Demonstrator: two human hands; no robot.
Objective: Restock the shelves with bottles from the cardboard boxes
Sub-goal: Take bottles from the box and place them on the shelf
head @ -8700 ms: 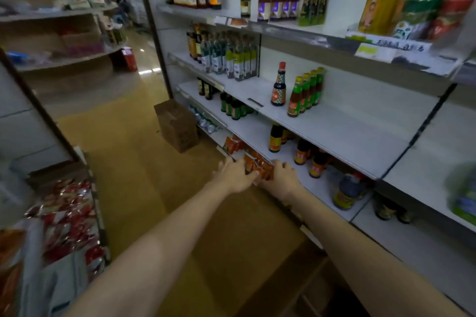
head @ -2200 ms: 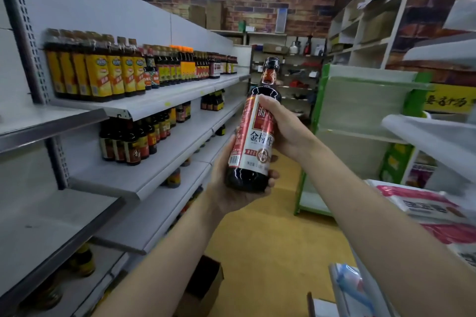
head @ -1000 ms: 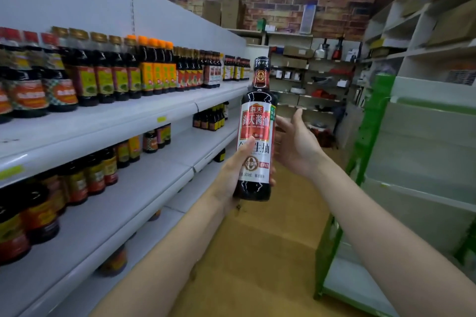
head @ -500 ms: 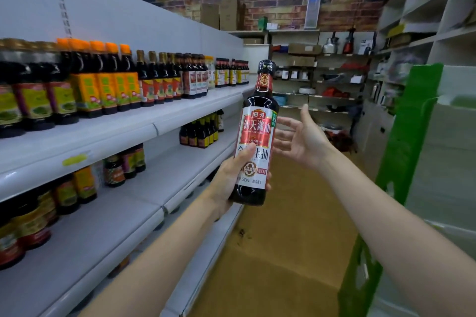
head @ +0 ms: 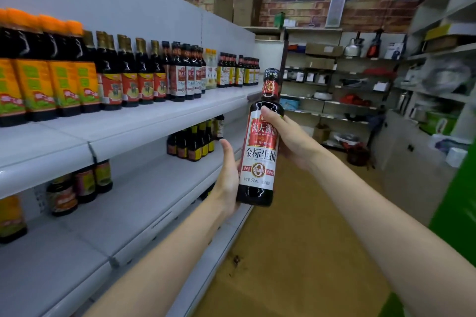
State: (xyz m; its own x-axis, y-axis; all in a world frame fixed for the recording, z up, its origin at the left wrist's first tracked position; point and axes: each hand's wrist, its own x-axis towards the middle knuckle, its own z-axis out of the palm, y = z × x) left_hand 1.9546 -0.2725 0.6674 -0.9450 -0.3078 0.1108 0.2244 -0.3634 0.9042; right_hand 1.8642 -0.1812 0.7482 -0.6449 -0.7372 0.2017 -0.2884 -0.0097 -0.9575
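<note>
Soy sauce bottle taken back into both hands in front of the shelving

The right hand (head: 291, 141), which half a second ago was held open and clear of the glass, is now wrapped round the shoulder and upper label of the soy sauce bottle (head: 260, 154); the left hand (head: 229, 177), thumb raised, is cupped against the lower body and base. The bottle is held upright in the air, off the front edge of the middle shelf (head: 144, 203) and not yet set down. Similar red-and-white-labelled bottles (head: 189, 78) are seen on the top shelf (head: 154, 121), so a matching slot there is probably being sought.
</note>
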